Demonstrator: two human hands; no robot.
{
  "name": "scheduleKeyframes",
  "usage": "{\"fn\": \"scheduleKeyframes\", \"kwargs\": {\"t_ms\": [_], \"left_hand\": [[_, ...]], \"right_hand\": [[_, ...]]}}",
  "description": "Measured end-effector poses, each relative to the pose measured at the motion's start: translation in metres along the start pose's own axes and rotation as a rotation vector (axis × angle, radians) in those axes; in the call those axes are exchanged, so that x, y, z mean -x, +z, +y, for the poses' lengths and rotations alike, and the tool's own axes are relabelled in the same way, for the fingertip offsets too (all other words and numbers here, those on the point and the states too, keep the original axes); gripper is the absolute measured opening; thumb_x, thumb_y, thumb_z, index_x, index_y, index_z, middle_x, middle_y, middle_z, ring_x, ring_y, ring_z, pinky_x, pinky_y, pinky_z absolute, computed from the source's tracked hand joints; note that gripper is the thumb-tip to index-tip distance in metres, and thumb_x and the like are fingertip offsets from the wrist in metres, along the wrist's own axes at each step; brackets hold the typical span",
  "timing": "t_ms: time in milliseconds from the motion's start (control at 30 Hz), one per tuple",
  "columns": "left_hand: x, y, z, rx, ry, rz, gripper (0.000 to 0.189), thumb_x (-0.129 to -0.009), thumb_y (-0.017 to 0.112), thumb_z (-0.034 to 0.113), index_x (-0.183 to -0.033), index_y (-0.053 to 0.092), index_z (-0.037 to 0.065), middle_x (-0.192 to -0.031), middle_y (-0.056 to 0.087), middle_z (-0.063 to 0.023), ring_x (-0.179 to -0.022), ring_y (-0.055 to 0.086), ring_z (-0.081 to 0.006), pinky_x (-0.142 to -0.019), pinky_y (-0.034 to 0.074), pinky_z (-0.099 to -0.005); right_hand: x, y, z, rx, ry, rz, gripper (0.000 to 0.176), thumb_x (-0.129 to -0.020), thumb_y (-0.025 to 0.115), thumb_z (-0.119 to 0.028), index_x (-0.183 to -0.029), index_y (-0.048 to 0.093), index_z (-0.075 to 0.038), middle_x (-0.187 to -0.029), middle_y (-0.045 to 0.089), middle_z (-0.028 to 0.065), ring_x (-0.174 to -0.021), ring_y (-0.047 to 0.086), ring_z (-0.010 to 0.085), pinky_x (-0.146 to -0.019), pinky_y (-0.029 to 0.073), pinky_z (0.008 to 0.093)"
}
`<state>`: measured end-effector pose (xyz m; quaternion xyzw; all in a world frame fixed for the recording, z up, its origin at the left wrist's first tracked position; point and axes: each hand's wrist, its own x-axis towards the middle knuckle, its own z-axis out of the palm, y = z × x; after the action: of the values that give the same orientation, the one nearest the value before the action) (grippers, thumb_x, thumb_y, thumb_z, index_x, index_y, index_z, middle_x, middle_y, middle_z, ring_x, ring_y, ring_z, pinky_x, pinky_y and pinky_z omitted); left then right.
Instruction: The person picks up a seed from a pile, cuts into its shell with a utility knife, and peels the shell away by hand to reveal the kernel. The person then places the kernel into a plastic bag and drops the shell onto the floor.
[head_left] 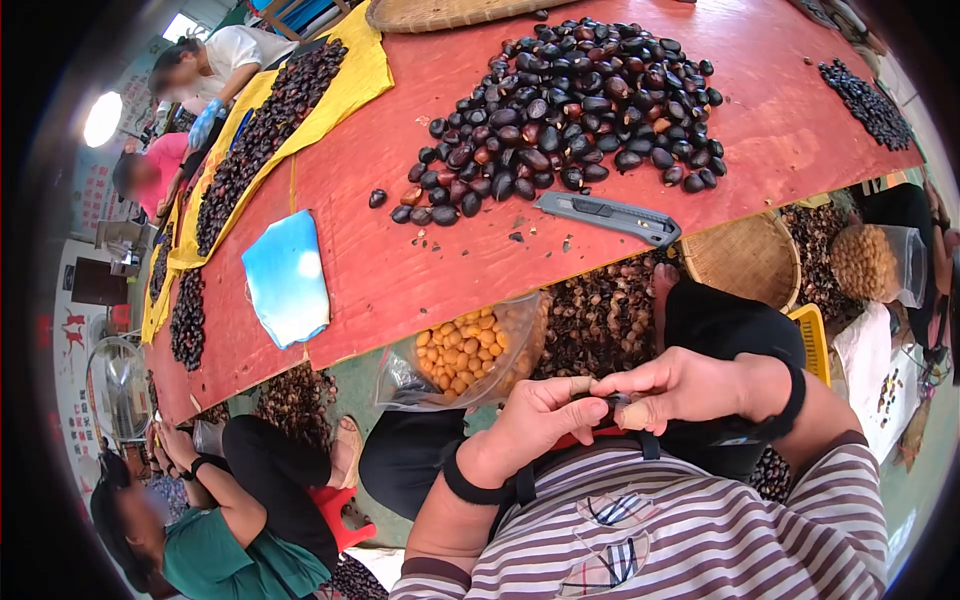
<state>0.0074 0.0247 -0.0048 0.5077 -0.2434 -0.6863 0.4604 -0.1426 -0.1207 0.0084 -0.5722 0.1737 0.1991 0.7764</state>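
Close to my striped shirt, my left hand [550,412] and my right hand [665,392] meet with fingers pinched round a small dark nut [612,408], mostly covered by the fingers. Tape wraps some fingertips. Just beyond them, an open plastic bag [462,352] holds peeled yellow nuts. On the red table [400,110] lie a large pile of dark nuts [580,110] and a grey utility knife [610,219] near the edge. A folded blue and white cloth [287,278] rests further left.
Shells [598,318] cover the floor under the table, beside a round woven basket [745,262] and a yellow crate [812,343]. Co-workers sit at lower left [215,530] and stand at upper left [235,55]. Dark nuts lie on yellow cloth [372,75].
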Motion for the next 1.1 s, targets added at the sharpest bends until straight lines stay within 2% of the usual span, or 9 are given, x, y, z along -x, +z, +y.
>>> {"fn": "scheduleKeyframes", "kwargs": {"t_ms": [133, 267, 300, 500, 600, 733, 767, 900, 1100], "left_hand": [[0.000, 0.003, 0.000, 0.011, -0.006, -0.006, 0.021, -0.079, 0.056, 0.016, -0.094, 0.058, 0.000, -0.072, 0.058, -0.0010, -0.058, 0.051, -0.0044, -0.051, 0.042, -0.0167], [0.002, 0.005, -0.004, -0.010, -0.002, -0.043, 0.019, -0.078, 0.058, 0.013, -0.092, 0.059, 0.001, -0.073, 0.059, -0.0009, -0.057, 0.050, -0.0030, -0.049, 0.042, -0.0153], [0.002, 0.005, -0.003, -0.034, -0.006, -0.050, 0.019, -0.077, 0.058, 0.011, -0.093, 0.059, 0.000, -0.073, 0.059, -0.0012, -0.057, 0.051, -0.0031, -0.048, 0.042, -0.0154], [0.001, 0.006, -0.005, -0.110, -0.129, -0.124, 0.022, -0.075, 0.061, 0.013, -0.091, 0.059, -0.001, -0.073, 0.060, -0.0023, -0.054, 0.051, -0.0039, -0.046, 0.043, -0.0167], [-0.002, 0.002, -0.005, -0.132, -0.174, -0.123, 0.019, -0.075, 0.061, 0.014, -0.086, 0.060, -0.001, -0.071, 0.059, -0.0022, -0.052, 0.051, -0.0046, -0.046, 0.043, -0.0171], [-0.010, -0.005, -0.009, 0.125, -0.135, 0.074, 0.021, -0.078, 0.058, 0.020, -0.087, 0.058, 0.001, -0.069, 0.057, -0.0010, -0.052, 0.050, -0.0049, -0.048, 0.042, -0.0157], [-0.014, -0.006, -0.012, 0.168, -0.092, 0.074, 0.024, -0.081, 0.054, 0.020, -0.096, 0.055, 0.002, -0.072, 0.056, -0.0004, -0.059, 0.053, -0.0060, -0.053, 0.043, -0.0169], [-0.015, 0.001, -0.010, -0.013, 0.027, 0.147, 0.023, -0.081, 0.054, 0.021, -0.094, 0.056, 0.002, -0.072, 0.057, -0.0007, -0.058, 0.053, -0.0053, -0.051, 0.042, -0.0166], [-0.006, 0.009, 0.006, -0.332, 0.178, 0.188, 0.021, -0.081, 0.053, 0.018, -0.093, 0.055, 0.000, -0.069, 0.058, -0.0014, -0.054, 0.052, -0.0038, -0.049, 0.041, -0.0162]], "right_hand": [[0.006, 0.008, 0.007, 0.729, -0.319, 0.224, 0.036, -0.080, 0.053, -0.013, -0.115, 0.047, -0.020, -0.083, 0.062, 0.0011, -0.069, 0.054, 0.0063, -0.059, 0.045, 0.0226], [0.003, 0.008, 0.021, 0.226, -0.228, 0.125, 0.036, -0.076, 0.059, -0.014, -0.111, 0.051, -0.016, -0.084, 0.063, 0.0009, -0.064, 0.055, 0.0073, -0.058, 0.045, 0.0229], [0.006, 0.007, 0.003, 0.202, 0.031, 0.058, 0.035, -0.076, 0.060, -0.018, -0.109, 0.053, -0.013, -0.077, 0.061, -0.0010, -0.056, 0.051, 0.0068, -0.053, 0.043, 0.0210], [-0.002, 0.002, -0.010, 0.122, 0.265, -0.158, 0.024, -0.079, 0.054, -0.021, -0.102, 0.057, -0.013, -0.067, 0.055, -0.0026, -0.051, 0.043, 0.0033, -0.047, 0.038, 0.0166], [-0.007, 0.005, -0.008, 0.088, 0.303, -0.133, 0.025, -0.079, 0.055, -0.024, -0.101, 0.057, -0.013, -0.066, 0.054, -0.0024, -0.053, 0.044, 0.0023, -0.046, 0.037, 0.0159], [-0.015, 0.003, 0.007, -0.090, 0.117, 0.069, 0.029, -0.080, 0.055, -0.029, -0.104, 0.055, -0.013, -0.070, 0.053, -0.0031, -0.052, 0.043, 0.0023, -0.046, 0.036, 0.0159], [-0.016, 0.003, 0.009, -0.078, 0.087, 0.133, 0.028, -0.080, 0.055, -0.026, -0.104, 0.055, -0.012, -0.069, 0.053, -0.0023, -0.052, 0.042, 0.0026, -0.045, 0.036, 0.0161], [-0.018, 0.004, 0.015, -0.226, 0.025, 0.215, 0.025, -0.080, 0.055, -0.016, -0.103, 0.056, -0.008, -0.068, 0.054, 0.0012, -0.050, 0.043, 0.0037, -0.044, 0.036, 0.0169], [-0.011, 0.005, 0.009, -0.459, 0.021, 0.166, 0.024, -0.079, 0.056, -0.010, -0.102, 0.056, -0.005, -0.068, 0.055, 0.0050, -0.050, 0.046, 0.0059, -0.043, 0.036, 0.0179]]}}
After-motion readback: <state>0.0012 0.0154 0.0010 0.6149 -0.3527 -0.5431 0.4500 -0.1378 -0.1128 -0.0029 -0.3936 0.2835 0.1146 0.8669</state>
